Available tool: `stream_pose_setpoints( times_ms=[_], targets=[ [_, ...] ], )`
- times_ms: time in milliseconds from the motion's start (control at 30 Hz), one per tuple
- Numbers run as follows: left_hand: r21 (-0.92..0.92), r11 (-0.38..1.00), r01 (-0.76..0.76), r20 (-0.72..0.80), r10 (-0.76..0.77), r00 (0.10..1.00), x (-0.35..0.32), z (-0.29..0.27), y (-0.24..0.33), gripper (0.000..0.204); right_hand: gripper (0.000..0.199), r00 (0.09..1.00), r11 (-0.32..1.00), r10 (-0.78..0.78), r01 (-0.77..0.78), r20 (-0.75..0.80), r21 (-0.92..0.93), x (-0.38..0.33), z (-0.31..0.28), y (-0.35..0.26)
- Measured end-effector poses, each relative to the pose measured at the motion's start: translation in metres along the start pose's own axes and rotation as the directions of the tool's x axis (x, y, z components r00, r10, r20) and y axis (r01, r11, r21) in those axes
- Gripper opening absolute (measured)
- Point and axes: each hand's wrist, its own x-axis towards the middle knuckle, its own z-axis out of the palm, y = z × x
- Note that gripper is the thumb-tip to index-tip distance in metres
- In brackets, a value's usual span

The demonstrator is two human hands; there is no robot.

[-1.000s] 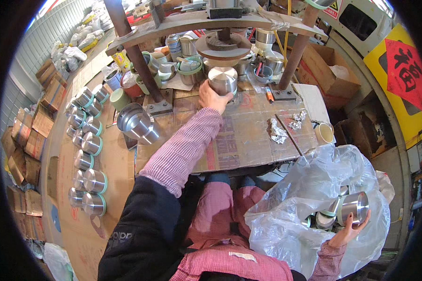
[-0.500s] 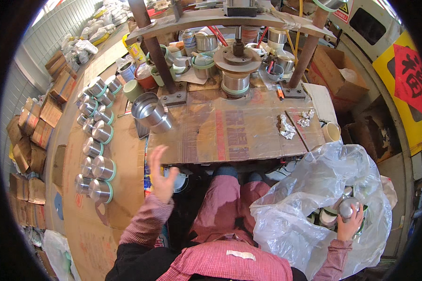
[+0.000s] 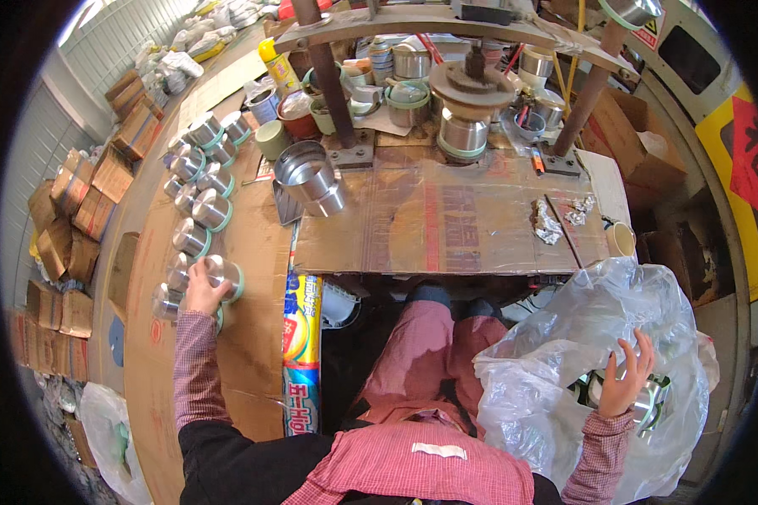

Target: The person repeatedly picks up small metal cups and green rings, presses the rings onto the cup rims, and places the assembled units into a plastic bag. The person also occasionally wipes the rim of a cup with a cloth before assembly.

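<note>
the person sits at a cardboard-covered bench [image 3: 446, 227], arms spread wide. at the left of the frame the left hand [image 3: 200, 290] lies over a shiny metal cup with a green rim band [image 3: 226, 275], fingers curled round its side; it looks like a hold, though the hand covers the contact and i cannot tell how firm it is. that cup sits at the near end of a row of like cups [image 3: 198, 198] lying on their sides on a cardboard sheet, seemingly ranged there within easy reach. at the lower right the right hand [image 3: 625, 383] has its fingers spread against a metal cup [image 3: 653, 402] inside a big clear plastic bag [image 3: 581, 345]; it touches the cup rather than closes on it, as far as the crinkled film lets me judge. the bag seems to serve as a bin beside the knee. its depth, and how many cups lie in it, are lost in glare. another cup sits under the press [image 3: 465, 93] at top centre; the press frame is cut off by the frame's upper edge.
</note>
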Motion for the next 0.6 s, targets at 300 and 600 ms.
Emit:
stream_pose_setpoints(
  times_ms=[300,600],
  targets=[
    [-0.405,0.859,-0.313,-0.282,0.208,0.937,-0.045,0.054,0.033,0.102,0.024,0.984,0.972,-0.164,0.150,0.065,0.182,0.035,0.022,-0.048],
    [-0.284,0.920,-0.269,-0.212,0.214,0.954,-0.067,0.051,0.087,0.092,0.021,0.951,0.936,-0.258,0.202,0.169,0.289,0.028,0.043,-0.066]
  ],
)
